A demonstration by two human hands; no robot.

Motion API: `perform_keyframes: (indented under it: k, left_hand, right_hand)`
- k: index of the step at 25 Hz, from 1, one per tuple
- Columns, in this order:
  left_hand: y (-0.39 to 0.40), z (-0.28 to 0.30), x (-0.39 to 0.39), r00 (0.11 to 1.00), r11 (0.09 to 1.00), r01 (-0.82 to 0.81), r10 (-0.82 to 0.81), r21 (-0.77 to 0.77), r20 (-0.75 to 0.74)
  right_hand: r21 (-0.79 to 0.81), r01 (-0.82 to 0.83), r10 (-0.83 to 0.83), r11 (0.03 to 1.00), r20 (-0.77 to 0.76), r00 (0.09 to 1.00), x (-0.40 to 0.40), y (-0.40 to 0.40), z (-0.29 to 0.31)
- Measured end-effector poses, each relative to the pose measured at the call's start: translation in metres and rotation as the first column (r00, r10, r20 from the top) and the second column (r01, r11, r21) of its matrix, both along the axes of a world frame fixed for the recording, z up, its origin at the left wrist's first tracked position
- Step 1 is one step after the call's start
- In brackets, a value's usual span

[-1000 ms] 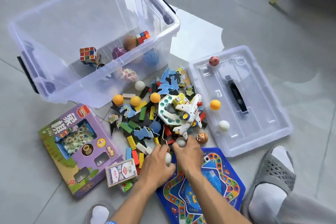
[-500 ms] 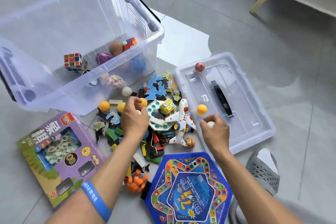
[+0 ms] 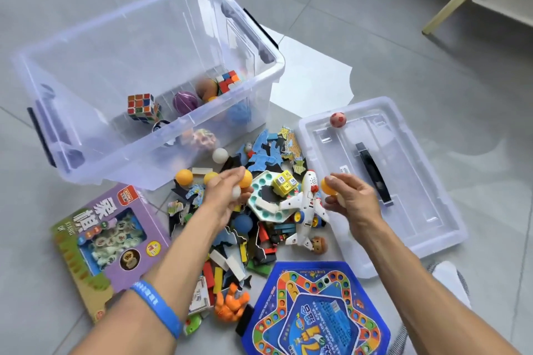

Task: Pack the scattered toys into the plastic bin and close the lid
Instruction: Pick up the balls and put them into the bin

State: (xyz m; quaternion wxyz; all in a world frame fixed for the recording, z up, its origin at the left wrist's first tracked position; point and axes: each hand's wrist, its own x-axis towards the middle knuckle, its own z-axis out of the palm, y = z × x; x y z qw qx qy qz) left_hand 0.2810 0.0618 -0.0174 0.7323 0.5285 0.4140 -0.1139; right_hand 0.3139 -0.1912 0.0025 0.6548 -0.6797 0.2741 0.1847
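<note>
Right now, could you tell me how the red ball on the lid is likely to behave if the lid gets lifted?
The red ball is round and sits loose on the lid, so it would probably roll once the lid tilts. It lies near the raised rim, which may catch it briefly. It looks small and probably light, so a one-hand pinch should do.

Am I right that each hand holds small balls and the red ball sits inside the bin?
Not quite: the head view shows the red ball resting on the lid, not inside the bin. The left hand and right hand do hold small balls.
</note>
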Motion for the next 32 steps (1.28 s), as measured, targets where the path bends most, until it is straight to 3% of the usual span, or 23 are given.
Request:
perform_keyframes:
  k: [1, 2, 5, 12, 17, 21, 23, 25, 26, 28, 30, 32]
  left_hand:
    - [-0.002, 0.017, -0.008, 0.985, 0.945, -0.165, 0.173, -0.282, 0.005]
    - [-0.005, 0.032, -0.018, 0.961, 0.858, -0.248, 0.278, -0.450, -0.001]
    - [-0.011, 0.080, -0.047, 0.881, 0.659, -0.324, 0.472, -0.678, 0.038]
    - [0.055, 0.178, -0.052, 0.660, 0.616, -0.473, 0.721, -0.630, 0.209]
    - [0.112, 0.190, -0.049, 0.601, 0.572, -0.543, 0.776, -0.615, 0.192]
    - [0.078, 0.143, -0.066, 0.616, 0.656, -0.676, 0.753, -0.335, 0.231]
    - [0.052, 0.107, -0.077, 0.735, 0.742, -0.671, 0.661, 0.019, 0.149]
    - [0.043, 0.069, -0.086, 0.899, 0.818, -0.398, 0.437, 0.415, 0.000]
    - [0.045, 0.052, -0.086, 0.955, 0.809, -0.197, 0.286, 0.554, -0.078]
    - [0.059, 0.024, -0.078, 0.983, 0.686, 0.143, -0.016, 0.714, -0.182]
    - [0.076, 0.006, -0.059, 0.926, 0.466, 0.366, -0.266, 0.805, -0.267]
    - [0.089, -0.008, -0.036, 0.836, 0.271, 0.496, -0.405, 0.825, -0.370]
  right_hand:
    - [0.267, 0.088, -0.076, 0.960, -0.055, 0.996, -0.007, 0.010, 0.017]
    - [0.439, 0.137, -0.094, 0.888, -0.118, 0.989, -0.015, 0.022, 0.034]
    - [0.688, 0.158, -0.018, 0.708, -0.206, 0.978, -0.040, 0.066, 0.079]
    - [0.819, 0.139, 0.014, 0.556, -0.176, 0.984, -0.019, 0.203, 0.163]
    - [0.773, 0.085, 0.081, 0.629, -0.174, 0.981, -0.010, 0.235, 0.187]
    - [0.628, 0.146, -0.023, 0.765, -0.200, 0.980, -0.032, 0.188, 0.146]
    - [0.513, 0.230, -0.095, 0.827, -0.276, 0.956, -0.050, 0.161, 0.113]
    - [0.399, 0.210, -0.093, 0.893, -0.292, 0.952, -0.062, 0.149, 0.084]
    - [0.344, 0.169, -0.074, 0.924, -0.272, 0.959, -0.062, 0.149, 0.071]
    - [0.212, 0.049, -0.008, 0.976, -0.192, 0.981, -0.057, 0.155, 0.051]
    - [-0.107, -0.218, 0.220, 0.970, 0.003, 0.976, -0.052, 0.156, 0.029]
    - [-0.463, -0.452, 0.545, 0.762, 0.082, 0.834, -0.057, 0.151, 0.007]
